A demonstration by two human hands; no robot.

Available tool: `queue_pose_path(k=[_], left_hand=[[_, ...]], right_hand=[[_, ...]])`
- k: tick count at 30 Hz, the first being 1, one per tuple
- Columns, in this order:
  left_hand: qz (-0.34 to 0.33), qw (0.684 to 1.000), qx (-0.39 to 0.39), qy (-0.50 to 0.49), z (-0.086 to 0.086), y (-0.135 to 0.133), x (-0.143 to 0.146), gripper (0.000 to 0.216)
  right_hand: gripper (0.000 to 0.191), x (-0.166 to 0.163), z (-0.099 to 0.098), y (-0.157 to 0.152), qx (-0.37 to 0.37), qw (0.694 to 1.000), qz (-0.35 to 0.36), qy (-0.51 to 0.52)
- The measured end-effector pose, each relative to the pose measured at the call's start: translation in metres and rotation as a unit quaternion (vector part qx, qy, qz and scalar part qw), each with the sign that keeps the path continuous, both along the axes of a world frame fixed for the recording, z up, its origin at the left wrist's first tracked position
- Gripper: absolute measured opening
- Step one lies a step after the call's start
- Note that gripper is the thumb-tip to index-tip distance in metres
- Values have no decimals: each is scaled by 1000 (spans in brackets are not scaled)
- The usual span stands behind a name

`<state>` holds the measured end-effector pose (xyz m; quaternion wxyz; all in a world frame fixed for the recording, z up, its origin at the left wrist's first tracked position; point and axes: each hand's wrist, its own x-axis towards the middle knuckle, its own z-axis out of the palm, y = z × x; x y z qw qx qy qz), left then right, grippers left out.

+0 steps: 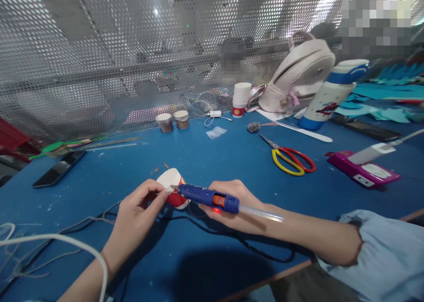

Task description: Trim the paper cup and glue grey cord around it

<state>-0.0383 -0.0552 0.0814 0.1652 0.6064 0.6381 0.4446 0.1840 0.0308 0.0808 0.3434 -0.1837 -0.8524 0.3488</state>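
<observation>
A red and white paper cup point(177, 199) sits tilted near the front middle of the blue table. My left hand point(141, 209) is closed at its left edge, thumb and forefinger pinched against the cup; a small whitish bit shows by the fingertips, too small to make out. In my right hand point(235, 200) is a blue hot glue gun point(202, 194), held sideways with its metal nozzle right at the cup, near the left fingertips. A clear glue stick point(261, 212) pokes out of the gun's rear. My right fingers wrap the handle and are partly hidden behind the gun.
Scissors point(288, 158) and a magenta power strip point(364, 169) lie right. Stacked paper cups point(241, 99), a backpack point(298, 76) and a bottle point(331, 94) stand behind. Two small cups point(172, 121) stand farther left. A phone point(59, 169) lies left; a black cord point(232, 235) runs in front.
</observation>
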Motion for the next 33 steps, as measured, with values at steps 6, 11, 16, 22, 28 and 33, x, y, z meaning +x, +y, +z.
queue_pose_path(k=[6, 11, 16, 22, 28, 33], left_hand=[[-2, 1000, 4, 6, 1, 0, 1, 20], [1, 1000, 8, -5, 4, -1, 3, 21], [6, 1000, 9, -17, 2, 2, -1, 22], [36, 999, 32, 0, 1, 4, -8, 22], [39, 995, 65, 64, 1, 4, -9, 18], [35, 994, 73, 79, -1, 5, -11, 17]], right_hand=[[13, -1, -7, -1, 39, 999, 8, 1], [17, -1, -2, 2, -1, 1000, -14, -3], [23, 0, 13, 4, -122, 988, -62, -66], [25, 0, 13, 35, -152, 979, -108, -87], [29, -10, -21, 86, -33, 958, -206, -196], [37, -3, -21, 92, -29, 950, -203, -234]])
